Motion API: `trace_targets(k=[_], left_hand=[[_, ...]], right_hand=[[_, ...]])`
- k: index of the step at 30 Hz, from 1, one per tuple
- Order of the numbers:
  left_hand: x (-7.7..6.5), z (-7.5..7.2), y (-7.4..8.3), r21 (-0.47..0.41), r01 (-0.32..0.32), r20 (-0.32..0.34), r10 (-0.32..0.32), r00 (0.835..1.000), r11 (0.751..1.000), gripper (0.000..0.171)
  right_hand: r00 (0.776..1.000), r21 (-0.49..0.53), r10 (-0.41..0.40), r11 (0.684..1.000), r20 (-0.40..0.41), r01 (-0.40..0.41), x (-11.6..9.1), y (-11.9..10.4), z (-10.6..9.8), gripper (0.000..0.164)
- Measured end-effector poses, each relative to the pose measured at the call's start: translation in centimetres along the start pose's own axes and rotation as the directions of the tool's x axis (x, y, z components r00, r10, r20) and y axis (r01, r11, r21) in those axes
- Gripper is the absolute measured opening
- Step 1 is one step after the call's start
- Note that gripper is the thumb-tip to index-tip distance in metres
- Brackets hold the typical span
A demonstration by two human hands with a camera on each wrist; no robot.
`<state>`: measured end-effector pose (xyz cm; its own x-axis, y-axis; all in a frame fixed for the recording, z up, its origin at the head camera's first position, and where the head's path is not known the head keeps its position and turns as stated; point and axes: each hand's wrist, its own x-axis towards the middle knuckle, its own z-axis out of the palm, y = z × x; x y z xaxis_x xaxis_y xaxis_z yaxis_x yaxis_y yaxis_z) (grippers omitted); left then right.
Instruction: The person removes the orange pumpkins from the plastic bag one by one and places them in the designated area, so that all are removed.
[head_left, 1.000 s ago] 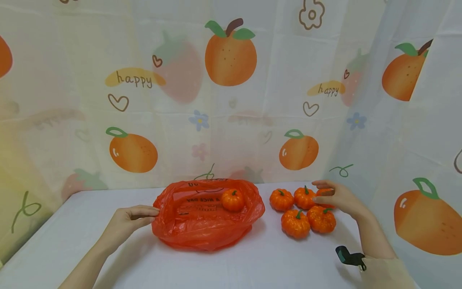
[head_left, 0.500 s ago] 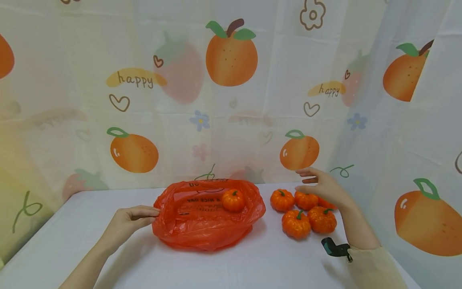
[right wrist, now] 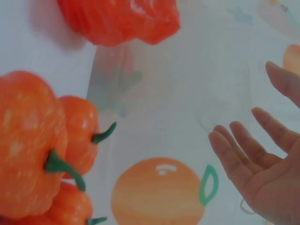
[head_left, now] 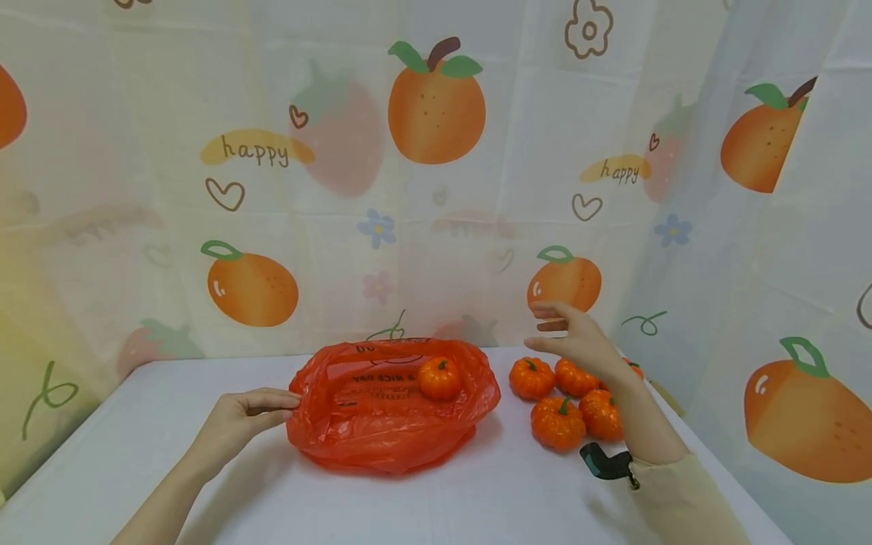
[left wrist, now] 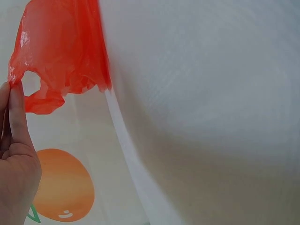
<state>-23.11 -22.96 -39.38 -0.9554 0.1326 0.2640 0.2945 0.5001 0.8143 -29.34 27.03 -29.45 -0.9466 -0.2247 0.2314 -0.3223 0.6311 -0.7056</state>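
Note:
A red plastic bag [head_left: 384, 446] stands with its mouth spread wide on the white table, and one small orange pumpkin [head_left: 440, 378] lies inside it. At the bag's left edge my left hand [head_left: 232, 428] pinches the rim; the left wrist view shows thumb and fingers on the red plastic [left wrist: 61, 47] beside a handle hole. My right hand [head_left: 575, 337] is raised above the other pumpkins, fingers apart and holding nothing. Several small pumpkins with green stems, among them a front one [head_left: 558, 424], sit grouped right of the bag. My right forearm partly covers those at the right.
A pale curtain [head_left: 436, 197] printed with oranges, strawberries and hearts hangs behind the white table [head_left: 477, 499] and along its right side. A small dark device [head_left: 605, 462] is attached at my right wrist by the cream sleeve [head_left: 674, 492].
My right hand has risen from the pumpkins at the back right and moved left, empty. The left hand and the bag stay as they were.

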Motion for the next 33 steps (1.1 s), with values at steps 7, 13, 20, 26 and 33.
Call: trace_targets(k=[7, 13, 20, 26, 33], left_hand=[[-0.1, 0.0, -0.1, 0.005, -0.014, -0.004, 0.014, 1.000, 1.000, 0.026], [0.0, 0.0, -0.2, 0.002, -0.017, -0.004, 0.017, 1.000, 1.000, 0.026], [0.1, 0.1, -0.2, 0.002, -0.011, -0.005, 0.011, 1.000, 1.000, 0.025], [0.1, 0.1, -0.1, -0.005, -0.007, -0.001, 0.007, 1.000, 1.000, 0.026], [0.1, 0.2, -0.1, -0.013, -0.006, -0.004, 0.006, 1.000, 1.000, 0.026]], right_hand=[[0.998, 0.057, -0.063, 0.996, 0.023, 0.061, 1.4, -1.5, 1.5, 0.059], [0.997, 0.049, -0.069, 0.996, 0.024, 0.068, 2.7, -3.3, 2.6, 0.058], [0.996, 0.093, -0.039, 0.995, 0.077, 0.031, 4.6, -5.0, 4.6, 0.056], [0.992, 0.085, -0.027, 0.996, 0.120, 0.017, 5.8, -5.8, 6.6, 0.054], [0.984, 0.109, -0.031, 0.994, 0.174, 0.013, 6.9, -6.4, 8.8, 0.051]])
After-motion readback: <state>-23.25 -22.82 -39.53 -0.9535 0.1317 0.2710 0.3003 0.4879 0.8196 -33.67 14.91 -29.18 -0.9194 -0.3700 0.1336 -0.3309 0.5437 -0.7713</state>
